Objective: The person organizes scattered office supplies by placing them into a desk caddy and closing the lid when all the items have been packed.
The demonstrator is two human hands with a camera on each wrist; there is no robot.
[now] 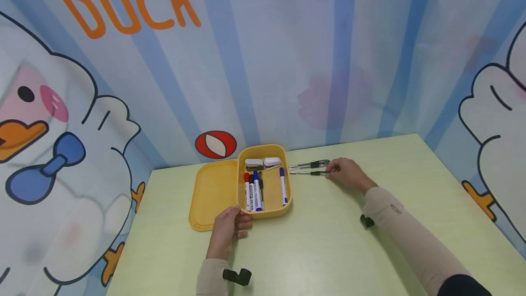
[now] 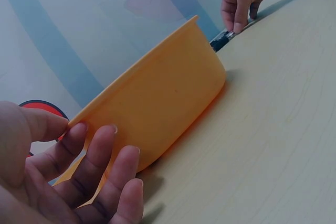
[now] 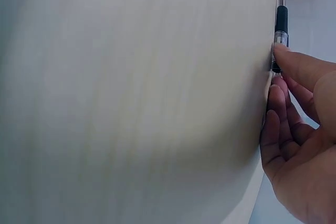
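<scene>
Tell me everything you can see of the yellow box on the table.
The yellow box looks like smooth plastic, with rounded corners and a lip round its rim. Open-topped, it stands upright on the pale table. Inside lie markers and what look like two white staplers, with bare floor between. A matching flat lid lies by its left side. The left hand pinches its near-left rim.

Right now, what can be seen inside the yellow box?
The yellow box holds two small white items, a red-capped marker, a black-capped marker, two blue-capped markers and a dark pen. What lies beneath them is hidden.
</scene>
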